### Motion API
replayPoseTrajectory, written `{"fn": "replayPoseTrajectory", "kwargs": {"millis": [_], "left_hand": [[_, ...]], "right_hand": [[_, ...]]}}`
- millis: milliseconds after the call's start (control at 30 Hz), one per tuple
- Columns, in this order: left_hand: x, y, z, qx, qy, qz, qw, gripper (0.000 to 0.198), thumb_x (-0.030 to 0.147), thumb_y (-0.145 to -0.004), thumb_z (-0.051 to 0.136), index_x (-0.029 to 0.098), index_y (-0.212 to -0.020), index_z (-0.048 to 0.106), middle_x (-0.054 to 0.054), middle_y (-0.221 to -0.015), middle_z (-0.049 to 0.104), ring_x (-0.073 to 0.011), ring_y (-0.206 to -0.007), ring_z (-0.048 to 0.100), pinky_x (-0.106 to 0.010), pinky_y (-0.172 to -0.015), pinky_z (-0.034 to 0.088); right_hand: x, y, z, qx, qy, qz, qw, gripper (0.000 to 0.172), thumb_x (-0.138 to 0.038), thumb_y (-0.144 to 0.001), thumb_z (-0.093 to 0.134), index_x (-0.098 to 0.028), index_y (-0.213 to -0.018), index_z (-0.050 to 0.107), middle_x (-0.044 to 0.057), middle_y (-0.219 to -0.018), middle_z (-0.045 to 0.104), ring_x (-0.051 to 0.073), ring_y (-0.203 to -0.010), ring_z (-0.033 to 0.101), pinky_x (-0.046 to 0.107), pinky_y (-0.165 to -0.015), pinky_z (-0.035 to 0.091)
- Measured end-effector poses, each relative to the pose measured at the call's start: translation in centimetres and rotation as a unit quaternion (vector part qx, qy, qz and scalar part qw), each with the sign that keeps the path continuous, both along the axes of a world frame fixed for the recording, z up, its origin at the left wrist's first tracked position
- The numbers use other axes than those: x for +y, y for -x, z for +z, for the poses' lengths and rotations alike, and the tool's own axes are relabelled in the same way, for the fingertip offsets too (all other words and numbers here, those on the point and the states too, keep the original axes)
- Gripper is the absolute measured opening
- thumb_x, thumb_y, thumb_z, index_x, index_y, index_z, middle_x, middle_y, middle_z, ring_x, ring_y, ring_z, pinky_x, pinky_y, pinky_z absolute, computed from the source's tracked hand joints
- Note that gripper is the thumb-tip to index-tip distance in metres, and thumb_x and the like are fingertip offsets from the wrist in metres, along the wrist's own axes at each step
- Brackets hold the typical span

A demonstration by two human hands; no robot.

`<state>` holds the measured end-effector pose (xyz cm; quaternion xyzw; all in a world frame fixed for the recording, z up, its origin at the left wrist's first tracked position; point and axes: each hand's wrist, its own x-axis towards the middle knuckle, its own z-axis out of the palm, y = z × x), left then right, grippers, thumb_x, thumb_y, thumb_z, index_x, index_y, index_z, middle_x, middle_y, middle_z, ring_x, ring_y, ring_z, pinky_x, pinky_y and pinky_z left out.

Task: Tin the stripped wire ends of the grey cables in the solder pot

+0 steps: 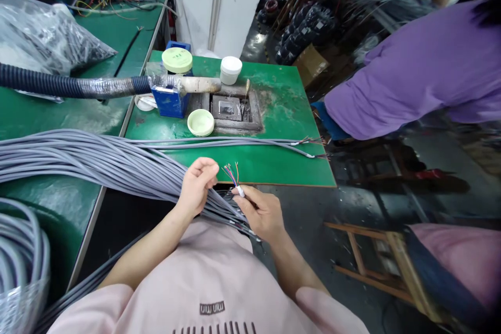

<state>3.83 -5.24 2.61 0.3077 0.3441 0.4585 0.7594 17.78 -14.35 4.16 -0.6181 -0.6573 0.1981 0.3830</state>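
A thick bundle of grey cables [97, 162] runs from the left across my lap. My right hand [261, 214] pinches one grey cable end [239, 190] near its stripped tip, where several thin coloured wires [231, 172] fan upward. My left hand [198, 183] rests on the bundle just left of that tip, fingers curled with the fingertips close to the coloured wires. Two more stripped cables [305, 146] lie on the green table [274, 167] ahead.
On the table stand a metal solder pot [235, 110], a blue box [169, 100], a white jar [230, 69], a pale green lid [200, 122] and a corrugated hose [70, 85]. A person in purple [422, 68] bends at the right. A wooden stool [383, 266] stands lower right.
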Motion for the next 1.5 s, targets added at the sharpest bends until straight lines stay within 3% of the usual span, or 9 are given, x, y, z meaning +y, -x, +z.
{"fn": "replayPoseTrajectory", "kwargs": {"millis": [67,267,433,867,1067,1233,1300,1400,1500], "left_hand": [[-0.4,0.6,0.2,0.054,-0.065,0.05,0.995,0.023,0.034,-0.066,0.078,0.018,-0.071,0.062,0.007,-0.05,0.043,-0.005,-0.047,0.034,-0.02,-0.048,0.029],[-1.6,1.8,1.9,0.174,-0.22,0.011,0.96,0.013,0.03,-0.073,0.073,0.018,-0.076,0.072,0.005,-0.05,0.046,-0.0068,-0.049,0.039,-0.022,-0.051,0.034],[-1.6,1.9,2.3,0.215,-0.283,0.015,0.934,0.008,0.025,-0.074,0.071,0.017,-0.075,0.073,0.006,-0.048,0.045,-0.0059,-0.046,0.039,-0.02,-0.048,0.034],[-1.3,1.8,1.8,0.24,-0.222,0.02,0.945,0.013,0.029,-0.075,0.07,0.017,-0.078,0.073,0.007,-0.047,0.04,-0.0057,-0.047,0.036,-0.021,-0.053,0.037],[-0.4,1.5,2.3,0.23,-0.149,-0.018,0.962,0.02,0.033,-0.067,0.075,0.014,-0.066,0.07,0.007,-0.045,0.039,-0.0039,-0.044,0.031,-0.019,-0.045,0.028],[-0.6,1.3,2.1,0.222,-0.135,0.009,0.966,0.02,0.033,-0.067,0.074,0.014,-0.063,0.069,0.006,-0.04,0.045,-0.0044,-0.039,0.036,-0.018,-0.042,0.031],[-1.0,1.3,1.8,0.242,-0.161,0.047,0.956,0.018,0.032,-0.069,0.073,0.015,-0.063,0.069,0.006,-0.04,0.048,-0.0053,-0.039,0.041,-0.019,-0.043,0.035],[-1.5,1.3,1.5,0.271,-0.268,0.116,0.917,0.012,0.028,-0.071,0.073,0.017,-0.066,0.071,0.005,-0.044,0.053,-0.0061,-0.042,0.045,-0.019,-0.048,0.04],[-1.4,1.5,1.4,0.29,-0.374,0.118,0.873,0.007,0.025,-0.073,0.072,0.018,-0.073,0.075,0.004,-0.048,0.056,-0.0065,-0.045,0.047,-0.02,-0.05,0.042]], "right_hand": [[0.1,0.2,-0.1,-0.015,-0.002,-0.004,1.0,0.021,-0.028,-0.091,0.051,-0.019,-0.096,0.069,0.002,-0.072,0.071,0.012,-0.057,0.061,0.021,-0.059,0.043],[0.7,0.8,0.0,-0.075,-0.053,0.027,0.995,0.022,-0.026,-0.093,0.048,-0.016,-0.087,0.067,0.002,-0.065,0.067,0.011,-0.054,0.058,0.022,-0.056,0.039],[0.8,1.0,0.0,-0.088,-0.088,0.025,0.992,0.021,-0.025,-0.093,0.048,-0.017,-0.082,0.064,0.0,-0.059,0.063,0.01,-0.05,0.053,0.022,-0.054,0.036],[0.8,1.1,-0.1,-0.087,-0.08,0.028,0.993,0.02,-0.026,-0.094,0.048,-0.017,-0.09,0.066,0.002,-0.067,0.069,0.012,-0.055,0.059,0.022,-0.056,0.039],[1.1,1.2,-0.2,-0.095,-0.069,0.039,0.992,0.023,-0.025,-0.094,0.047,-0.015,-0.089,0.067,0.003,-0.065,0.068,0.012,-0.053,0.06,0.023,-0.055,0.038],[1.1,1.4,-0.2,-0.09,-0.05,0.017,0.995,0.023,-0.026,-0.094,0.046,-0.017,-0.101,0.067,0.005,-0.079,0.074,0.014,-0.064,0.066,0.023,-0.059,0.042],[1.2,1.4,-0.1,-0.094,-0.047,0.006,0.994,0.023,-0.026,-0.094,0.046,-0.017,-0.098,0.067,0.004,-0.077,0.074,0.014,-0.063,0.066,0.023,-0.059,0.041],[1.4,1.5,-0.1,-0.1,-0.051,0.01,0.994,0.022,-0.024,-0.094,0.047,-0.016,-0.092,0.067,0.004,-0.071,0.072,0.013,-0.059,0.064,0.023,-0.057,0.041],[1.6,1.6,-0.1,-0.103,-0.071,0.025,0.992,0.02,-0.023,-0.094,0.047,-0.016,-0.095,0.066,0.005,-0.075,0.073,0.013,-0.061,0.065,0.023,-0.058,0.041]]}}
